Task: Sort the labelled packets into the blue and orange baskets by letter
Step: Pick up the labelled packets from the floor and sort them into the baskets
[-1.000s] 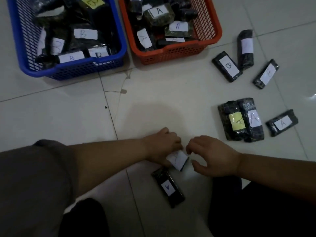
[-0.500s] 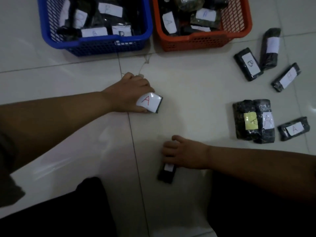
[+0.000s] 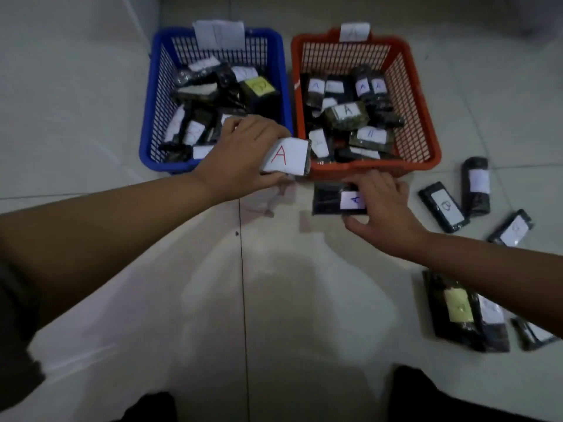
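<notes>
A single wide-angle view, from the person's head, looks steeply down and forward at a tiled floor [image 3: 91,102]. Both forearms enter from the near edge, the left hand [image 3: 240,153] and right hand [image 3: 384,205] meeting around the middle of the frame. The blue basket [image 3: 146,141] and orange basket [image 3: 432,147] sit at the far side, close enough for label letters to be read. Straight lines bow toward the edges. Dark knees fill the near edge.
</notes>
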The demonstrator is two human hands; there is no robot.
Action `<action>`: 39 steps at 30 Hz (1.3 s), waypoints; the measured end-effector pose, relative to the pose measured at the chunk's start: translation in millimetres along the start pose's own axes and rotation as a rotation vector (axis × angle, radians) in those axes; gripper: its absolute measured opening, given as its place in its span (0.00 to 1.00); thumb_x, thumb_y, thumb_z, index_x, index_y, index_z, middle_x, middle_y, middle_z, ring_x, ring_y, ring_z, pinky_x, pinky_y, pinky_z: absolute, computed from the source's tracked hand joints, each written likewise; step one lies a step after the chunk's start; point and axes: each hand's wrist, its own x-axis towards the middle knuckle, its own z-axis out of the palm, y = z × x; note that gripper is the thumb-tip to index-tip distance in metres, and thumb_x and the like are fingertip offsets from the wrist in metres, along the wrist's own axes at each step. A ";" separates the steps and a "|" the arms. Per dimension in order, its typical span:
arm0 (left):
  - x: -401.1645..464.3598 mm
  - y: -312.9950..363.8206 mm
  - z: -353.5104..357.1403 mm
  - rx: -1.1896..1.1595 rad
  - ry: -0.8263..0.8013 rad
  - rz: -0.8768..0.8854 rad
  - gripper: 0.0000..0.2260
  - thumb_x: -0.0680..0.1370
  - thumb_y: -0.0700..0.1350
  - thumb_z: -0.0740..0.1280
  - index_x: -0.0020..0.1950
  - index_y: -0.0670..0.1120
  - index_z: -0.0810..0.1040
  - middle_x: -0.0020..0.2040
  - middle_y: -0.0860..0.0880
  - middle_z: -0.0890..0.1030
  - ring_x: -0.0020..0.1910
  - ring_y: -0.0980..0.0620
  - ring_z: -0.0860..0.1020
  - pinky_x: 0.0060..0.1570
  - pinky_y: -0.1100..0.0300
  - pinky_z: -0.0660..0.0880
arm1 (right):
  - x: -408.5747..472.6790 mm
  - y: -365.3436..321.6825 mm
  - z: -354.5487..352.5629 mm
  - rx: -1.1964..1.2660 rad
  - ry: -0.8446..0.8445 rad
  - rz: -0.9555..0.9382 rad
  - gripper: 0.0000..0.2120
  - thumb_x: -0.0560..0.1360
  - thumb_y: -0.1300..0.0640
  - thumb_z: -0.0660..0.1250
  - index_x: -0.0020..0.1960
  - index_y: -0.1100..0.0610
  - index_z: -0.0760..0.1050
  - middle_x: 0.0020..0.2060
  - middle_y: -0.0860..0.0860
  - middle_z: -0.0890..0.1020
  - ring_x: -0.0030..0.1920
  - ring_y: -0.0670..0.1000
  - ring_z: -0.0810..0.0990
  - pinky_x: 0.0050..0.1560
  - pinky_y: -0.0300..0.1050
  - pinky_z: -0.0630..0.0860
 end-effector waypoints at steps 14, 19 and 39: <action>68.9 -11.0 11.4 -0.065 0.141 -0.347 0.28 0.66 0.53 0.76 0.63 0.47 0.73 0.57 0.45 0.75 0.58 0.44 0.70 0.54 0.50 0.67 | 124.8 57.0 -56.9 1.054 0.292 0.549 0.16 0.77 0.54 0.66 0.64 0.53 0.71 0.56 0.49 0.81 0.56 0.49 0.80 0.57 0.53 0.77; 103.4 8.4 41.6 -0.143 0.143 -0.404 0.27 0.68 0.53 0.75 0.64 0.48 0.73 0.57 0.47 0.76 0.57 0.46 0.71 0.52 0.56 0.65 | 131.7 116.8 -62.7 1.203 0.438 0.787 0.17 0.73 0.62 0.65 0.61 0.58 0.71 0.53 0.56 0.81 0.50 0.53 0.81 0.49 0.48 0.78; 157.8 74.1 116.1 -0.288 -0.185 -0.391 0.29 0.68 0.51 0.75 0.66 0.48 0.70 0.64 0.50 0.72 0.64 0.51 0.65 0.53 0.63 0.59 | 148.5 161.3 -26.1 1.202 0.569 0.673 0.21 0.72 0.70 0.64 0.57 0.50 0.65 0.49 0.55 0.78 0.43 0.53 0.83 0.39 0.46 0.81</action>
